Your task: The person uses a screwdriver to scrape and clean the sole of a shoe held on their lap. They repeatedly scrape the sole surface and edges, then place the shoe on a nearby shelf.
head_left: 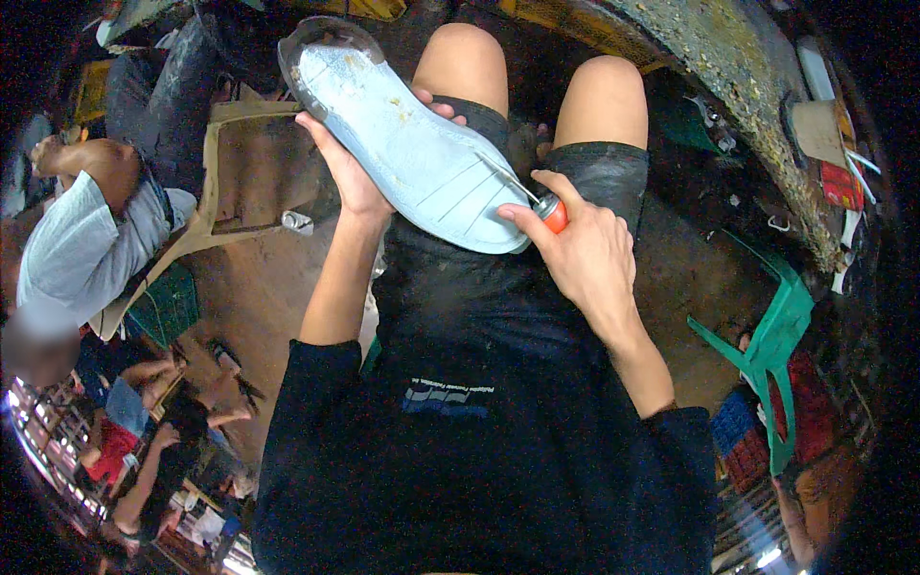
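Observation:
A long pale blue-white shoe sole (412, 144) lies tilted above my lap, with a clear dark-edged rim round its heel end at the upper left. Several thin lines run across its forepart. My left hand (355, 163) grips it from beneath near the middle, thumb along the near edge and fingertips showing past the far edge. My right hand (589, 240) is closed round the orange-red handle of an awl (553, 212). The awl's thin metal shaft reaches over the forepart's right edge. My right thumb rests on the sole by the toe end.
To the left sits a person in a grey shirt (77, 249), beside a beige chair frame (206, 192). A green plastic chair (771, 335) stands at the right. A rough, crusted table edge (757, 125) crosses the upper right. More people are at lower left.

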A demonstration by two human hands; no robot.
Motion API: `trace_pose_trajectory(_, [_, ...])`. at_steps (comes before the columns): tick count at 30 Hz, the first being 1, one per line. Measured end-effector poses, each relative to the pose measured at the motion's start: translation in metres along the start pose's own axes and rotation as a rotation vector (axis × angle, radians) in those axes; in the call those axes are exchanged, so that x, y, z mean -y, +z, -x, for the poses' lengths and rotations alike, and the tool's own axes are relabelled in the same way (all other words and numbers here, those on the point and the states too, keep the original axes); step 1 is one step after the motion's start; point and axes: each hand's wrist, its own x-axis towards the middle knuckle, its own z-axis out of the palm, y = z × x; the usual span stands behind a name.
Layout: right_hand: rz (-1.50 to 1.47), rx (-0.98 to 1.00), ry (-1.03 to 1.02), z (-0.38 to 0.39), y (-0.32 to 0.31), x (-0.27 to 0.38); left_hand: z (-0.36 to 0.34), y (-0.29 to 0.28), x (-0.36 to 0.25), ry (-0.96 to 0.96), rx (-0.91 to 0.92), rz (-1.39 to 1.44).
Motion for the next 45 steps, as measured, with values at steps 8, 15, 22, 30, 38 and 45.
trace_pose_trajectory(8, [0.072, 0.025, -0.082, -0.003, 0.006, 0.002, -0.007, -0.014, 0.005, -0.015, 0.093, -0.048])
trace_pose_trajectory(15, [0.114, 0.023, -0.076, -0.001, 0.002, -0.003, -0.013, -0.024, 0.005, -0.008, 0.256, 0.040])
trace_pose_trajectory(22, [0.123, 0.094, 0.020, 0.002, -0.006, -0.005, -0.011, -0.027, 0.008, -0.021, 0.192, 0.067])
trace_pose_trajectory(30, [0.082, -0.033, -0.035, -0.007, 0.004, -0.004, -0.012, -0.018, 0.011, 0.008, 0.197, 0.015])
trace_pose_trajectory(38, [0.165, 0.001, -0.081, -0.009, 0.007, -0.003, -0.011, -0.017, 0.014, 0.045, 0.160, -0.015])
trace_pose_trajectory(45, [0.259, 0.012, -0.156, -0.008, 0.003, 0.003, -0.011, -0.019, 0.015, 0.044, 0.208, 0.039])
